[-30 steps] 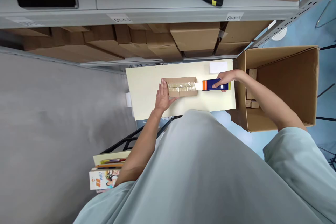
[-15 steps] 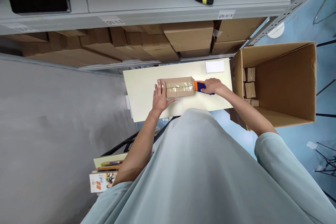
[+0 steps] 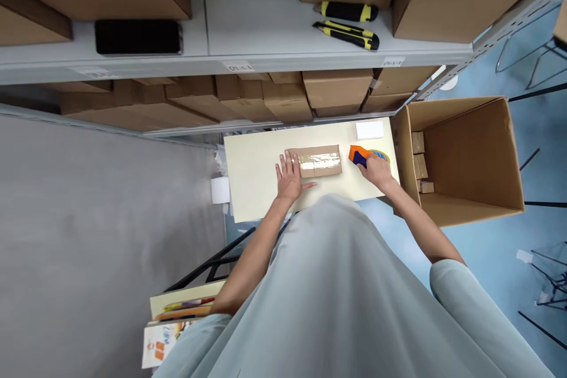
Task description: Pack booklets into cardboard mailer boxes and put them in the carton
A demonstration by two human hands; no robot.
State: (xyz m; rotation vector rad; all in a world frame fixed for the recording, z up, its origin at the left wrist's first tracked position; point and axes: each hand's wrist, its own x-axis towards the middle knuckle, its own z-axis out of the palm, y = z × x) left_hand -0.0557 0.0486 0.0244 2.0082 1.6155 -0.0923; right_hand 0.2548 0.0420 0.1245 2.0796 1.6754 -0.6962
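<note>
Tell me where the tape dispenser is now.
In the head view, the tape dispenser is in the right hand, between the taped box and the big open carton.

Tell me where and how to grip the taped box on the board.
Probably best by the right end of the box, pinched across its long sides, coming from above: it is long and narrow and lies flat, that end is free, and the left hand rests on the left end.

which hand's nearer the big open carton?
Right. The right hand, gripping the orange-and-blue tool, is just left of the open carton; the left hand is farther left, on the taped box's left end.
</note>
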